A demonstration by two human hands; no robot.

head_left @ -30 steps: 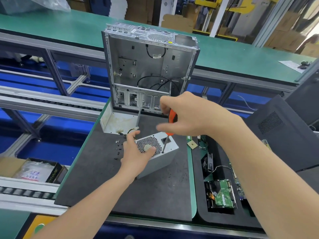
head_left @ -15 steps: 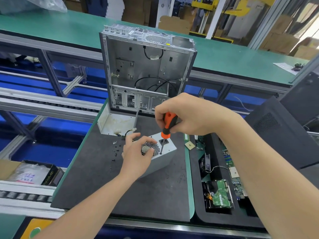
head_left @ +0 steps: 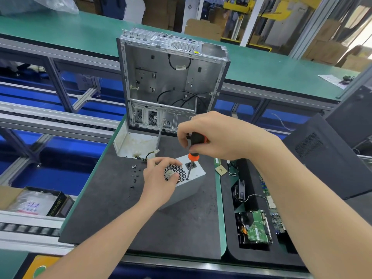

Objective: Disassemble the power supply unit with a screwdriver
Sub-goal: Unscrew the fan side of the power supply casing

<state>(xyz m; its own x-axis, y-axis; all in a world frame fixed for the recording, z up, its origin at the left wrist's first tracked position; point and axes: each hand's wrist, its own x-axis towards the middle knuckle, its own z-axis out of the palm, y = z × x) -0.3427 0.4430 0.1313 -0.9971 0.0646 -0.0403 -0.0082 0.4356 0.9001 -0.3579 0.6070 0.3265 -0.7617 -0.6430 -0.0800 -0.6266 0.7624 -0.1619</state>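
The PSU (head_left: 191, 188) is lying tilted on the black mat (head_left: 141, 218), its grille (head_left: 177, 175) face turned up toward the camera. The left hand (head_left: 159, 184) is gripping the PSU from its left edge, fingers curling over the far rim and the thumb pressing on the grille. The right hand (head_left: 217, 135) is hovering just above the PSU, fingers and thumb wrapping the black and orange handle of the screwdriver (head_left: 194, 156). The shaft is standing almost upright, and its tip is touching the PSU's face just right of the grille, beside the black socket. Loose screws (head_left: 133, 175) are lying scattered on the mat just left of the PSU. Cables (head_left: 149, 155) are running from behind the PSU toward a white tray (head_left: 136, 143) beyond it. An open case (head_left: 171, 81) is standing upright farther behind the PSU, past the tray. Right of the PSU, across the mat's green edge, a drive (head_left: 256, 228) is sitting in a black foam recess, and a black panel (head_left: 322, 158) is leaning farther right.
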